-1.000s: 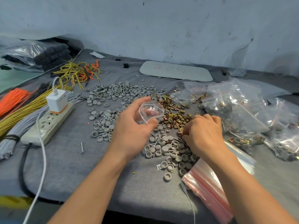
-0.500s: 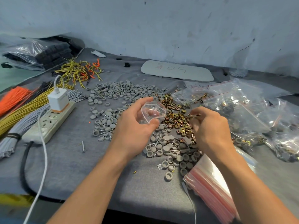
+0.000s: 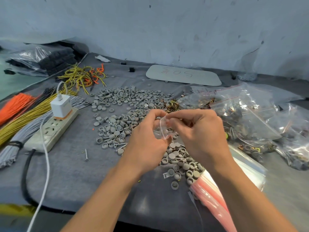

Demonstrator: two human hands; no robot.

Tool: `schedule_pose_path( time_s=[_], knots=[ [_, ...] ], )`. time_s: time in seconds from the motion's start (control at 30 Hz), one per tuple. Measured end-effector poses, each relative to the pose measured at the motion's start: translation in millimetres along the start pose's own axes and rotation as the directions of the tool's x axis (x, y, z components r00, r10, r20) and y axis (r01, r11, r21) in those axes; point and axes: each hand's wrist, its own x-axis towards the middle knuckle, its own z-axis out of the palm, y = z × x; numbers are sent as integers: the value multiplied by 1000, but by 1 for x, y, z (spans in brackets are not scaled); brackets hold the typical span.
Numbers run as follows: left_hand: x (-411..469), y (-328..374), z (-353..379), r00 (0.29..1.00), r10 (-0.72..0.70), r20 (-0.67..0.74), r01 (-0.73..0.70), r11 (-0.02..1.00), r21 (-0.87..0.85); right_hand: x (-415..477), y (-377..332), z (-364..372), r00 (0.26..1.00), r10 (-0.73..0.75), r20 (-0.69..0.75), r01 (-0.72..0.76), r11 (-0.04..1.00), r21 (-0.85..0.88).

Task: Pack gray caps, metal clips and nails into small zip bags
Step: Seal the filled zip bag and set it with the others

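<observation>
Small zip bag [image 3: 161,129] is up off the cloth, right between both hands, over the cap pile. Left hand [image 3: 147,139] cups it from the side, fingers curled round the clear, crinkly plastic. Right hand [image 3: 200,134] has thumb & fingertips bunched, pinching the bag's mouth. Below: gray caps [image 3: 127,97], round, matte, hollow on one side, w/ thin steel nails [image 3: 120,145] mixed in. Metal clips [image 3: 172,104], brassy & shiny, are heaped just behind the hands. Filled bags [image 3: 250,114] w/ red zip lines sit right; a flat stack of empties [image 3: 210,195] lies by the right forearm. Pale oval board [image 3: 184,75] at the back has red handwriting that reads like "50", not sure.
</observation>
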Motion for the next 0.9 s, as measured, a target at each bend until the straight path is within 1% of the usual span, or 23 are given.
schedule_pose_path(
  time_s=[0.03, 0.1, 0.13, 0.17, 0.2, 0.23, 0.3, 0.33, 0.37, 0.43, 0.47, 0.53, 0.63, 0.8, 0.9],
  knots=[
    [0, 0, -1, 1000, 4, -4, -4, 1000, -13, 1, 1, 0, 1000, 20, -23, -20, 999, 26],
    [2, -1, -3, 1000, 4, -8, -5, 998, -70, 5, 7, -4, 990, 80, -114, -74, 996, 56],
    [2, -2, -4, 1000, 1, -10, -2, 994, -111, 7, 10, -6, 985, 111, -129, -105, 993, 57],
    [3, -2, -7, 1000, -2, 0, 2, 988, -155, 8, 14, -7, 985, 143, -97, -137, 989, 63],
    [3, -2, -9, 1000, 4, 30, 2, 978, -207, 8, 16, -8, 985, 173, -18, -171, 981, 91],
    [4, -1, -11, 997, 23, 70, -3, 962, -273, 7, 16, -7, 977, 194, 92, -206, 966, 159],
    [4, 2, -15, 988, 81, 131, -21, 914, -405, 6, 13, -2, 935, 169, 312, -274, 901, 335],
    [4, 3, -16, 988, 97, 122, -36, 904, -426, 4, 13, 0, 923, 146, 355, -290, 872, 395],
    [4, 3, -17, 992, 93, 86, -48, 907, -418, 3, 12, 1, 926, 142, 350, -295, 852, 432],
    [6, -1, -18, 999, 37, -37, -48, 933, -356, 1, 11, 1, 946, 192, 260, -297, 834, 466],
    [7, -2, -19, 996, -15, -90, -17, 939, -343, 1, 11, 1, 950, 234, 209, -308, 823, 477],
    [9, -5, -22, 985, -105, -139, 44, 922, -385, 2, 11, 0, 939, 311, 148, -341, 778, 527],
    [8, -6, -27, 975, -153, -163, 58, 877, -476, 4, 10, -3, 928, 347, 133, -356, 728, 586],
    [9, -2, -29, 956, -218, -196, 53, 786, -616, 5, 10, -6, 935, 340, 102, -332, 735, 591],
    [7, 0, -31, 966, -200, -167, 55, 784, -619, 5, 9, -8, 939, 315, 135, -332, 741, 583]
  ],
)
